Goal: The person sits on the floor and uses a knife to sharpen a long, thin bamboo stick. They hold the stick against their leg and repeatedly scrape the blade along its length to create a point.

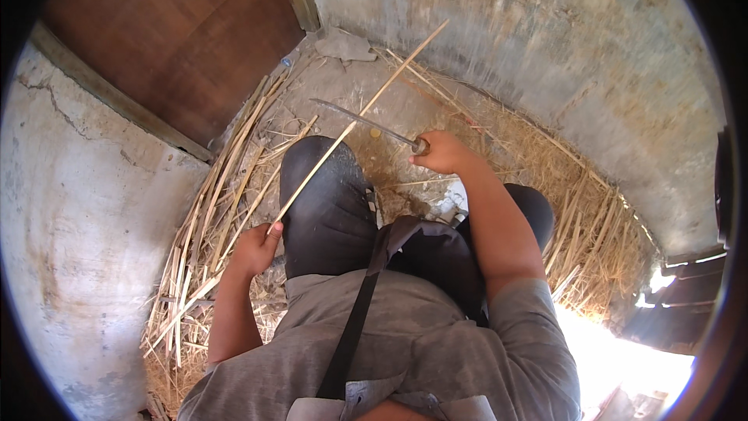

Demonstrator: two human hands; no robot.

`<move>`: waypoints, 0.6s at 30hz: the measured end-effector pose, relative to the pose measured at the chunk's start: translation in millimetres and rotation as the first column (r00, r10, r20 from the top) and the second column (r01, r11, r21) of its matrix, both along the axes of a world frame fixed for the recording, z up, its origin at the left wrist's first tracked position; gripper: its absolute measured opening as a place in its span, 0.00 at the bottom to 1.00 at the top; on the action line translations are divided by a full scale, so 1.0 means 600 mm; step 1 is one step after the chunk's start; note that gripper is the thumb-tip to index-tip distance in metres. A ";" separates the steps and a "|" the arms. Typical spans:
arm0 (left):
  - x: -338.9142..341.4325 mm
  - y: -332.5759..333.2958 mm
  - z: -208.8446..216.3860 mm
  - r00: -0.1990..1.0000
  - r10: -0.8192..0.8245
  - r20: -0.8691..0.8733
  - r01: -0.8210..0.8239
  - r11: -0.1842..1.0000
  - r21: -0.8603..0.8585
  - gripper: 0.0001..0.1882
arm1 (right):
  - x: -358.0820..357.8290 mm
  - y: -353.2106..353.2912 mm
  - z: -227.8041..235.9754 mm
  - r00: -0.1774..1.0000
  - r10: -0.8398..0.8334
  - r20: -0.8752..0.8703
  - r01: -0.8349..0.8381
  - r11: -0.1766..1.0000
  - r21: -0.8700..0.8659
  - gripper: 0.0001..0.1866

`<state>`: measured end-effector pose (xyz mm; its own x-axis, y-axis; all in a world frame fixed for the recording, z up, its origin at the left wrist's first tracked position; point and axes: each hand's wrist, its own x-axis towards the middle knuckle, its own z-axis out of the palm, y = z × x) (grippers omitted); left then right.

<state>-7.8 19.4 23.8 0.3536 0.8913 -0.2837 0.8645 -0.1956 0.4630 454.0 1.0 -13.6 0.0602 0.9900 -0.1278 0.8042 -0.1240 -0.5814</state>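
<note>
Holding down the near end of a long, pale strip (336, 145) is the left hand (257, 249) — its grip is closed around that end, thumb lying along the top. The strip slants up and to the right from there, across the bent left knee (319, 203), with the far tip up near the stained wall (499, 8).

Right hand (444, 153) has its grip wrapped around the stubby handle of a thin knife (378, 126), blade pointing left and its edge crossing the strip about halfway along. Honestly can't tell from this angle whether the metal is touching the strip or just passing over or under it.

On the dirt floor (312, 82), a bunch of similar strips (210, 222) lies to the left by the brown door panel (187, 39), and loose straw (596, 218) is heaped on the right along the wall. Label-wise, the best candidate is a little bluish scrap (287, 61) near the door frame — too small to make out any print. Something white (452, 199) sits just beside the right forearm, partly hidden.
</note>
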 end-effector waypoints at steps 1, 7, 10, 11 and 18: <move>0.002 0.001 0.000 1.000 0.001 -0.005 -0.001 1.000 -0.003 0.39 | -0.003 -0.001 0.003 1.000 0.013 0.011 -0.013 1.000 -0.008 0.26; 0.004 -0.013 0.007 1.000 0.021 0.013 -0.021 1.000 -0.023 0.40 | -0.031 0.002 0.014 0.996 0.072 0.058 -0.073 0.997 0.015 0.25; 0.012 -0.012 0.026 0.999 0.018 -0.030 -0.019 0.999 -0.042 0.39 | -0.047 -0.002 0.021 0.984 0.143 0.102 -0.147 0.988 0.038 0.23; 0.014 -0.012 0.032 0.998 0.019 -0.054 -0.022 0.998 -0.057 0.39 | -0.056 -0.004 0.032 0.980 0.170 0.100 -0.173 0.985 0.023 0.23; 0.003 0.001 -0.003 1.000 0.019 -0.009 -0.019 0.997 -0.068 0.39 | 0.009 0.001 0.006 0.999 -0.038 0.017 0.037 0.998 0.053 0.26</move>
